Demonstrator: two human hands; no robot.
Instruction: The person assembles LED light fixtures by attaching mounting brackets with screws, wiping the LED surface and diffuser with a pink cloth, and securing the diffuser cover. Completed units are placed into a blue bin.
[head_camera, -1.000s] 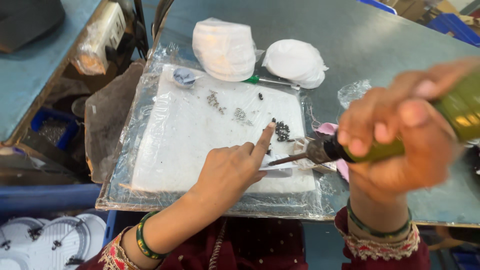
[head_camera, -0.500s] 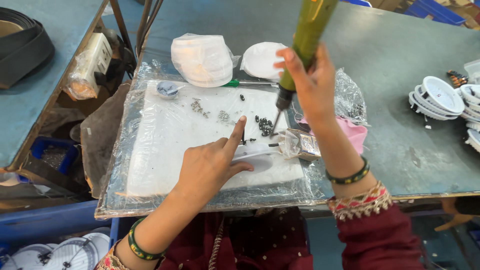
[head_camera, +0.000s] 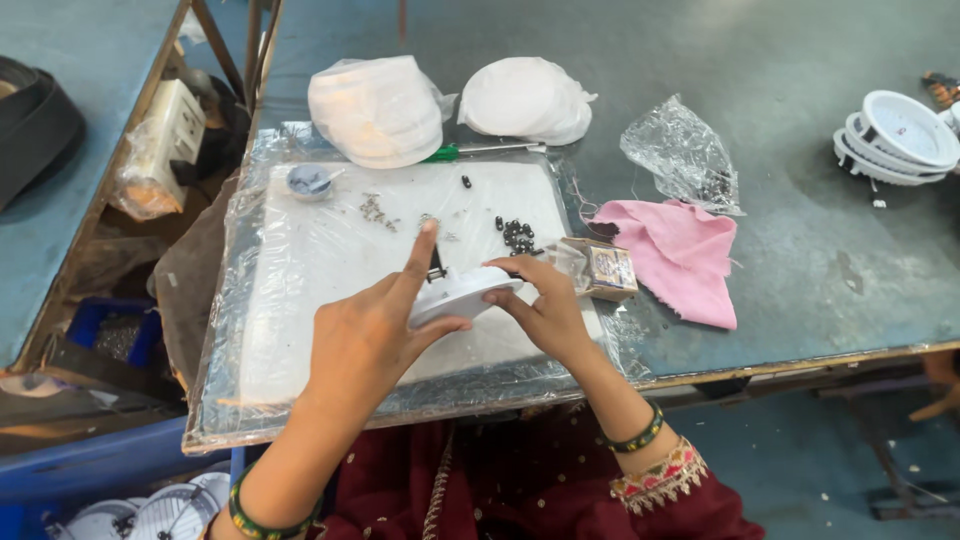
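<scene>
grey-green metal workbench (head_camera: 800, 270), scuffed and dusty, front edge rusty. near its left end, flat white board wrapped in clear plastic (head_camera: 300, 300), strewn with small dark screws (head_camera: 518, 236), a scatter of tiny metal bits (head_camera: 375, 210) and a little round grey cap (head_camera: 308, 181). behind the board, two bagged stacks of white discs (head_camera: 378, 108), green-handled screwdriver (head_camera: 450, 152) between. right of the board: small cardboard box (head_camera: 605, 270), pink cloth (head_camera: 680, 255), crumpled clear bag (head_camera: 685, 155). far right, stack of white round housings (head_camera: 895, 135).

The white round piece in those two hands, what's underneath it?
Under the white round piece, held by left hand and right hand, lies a plastic-wrapped white board. Directly beneath is hidden.
</scene>
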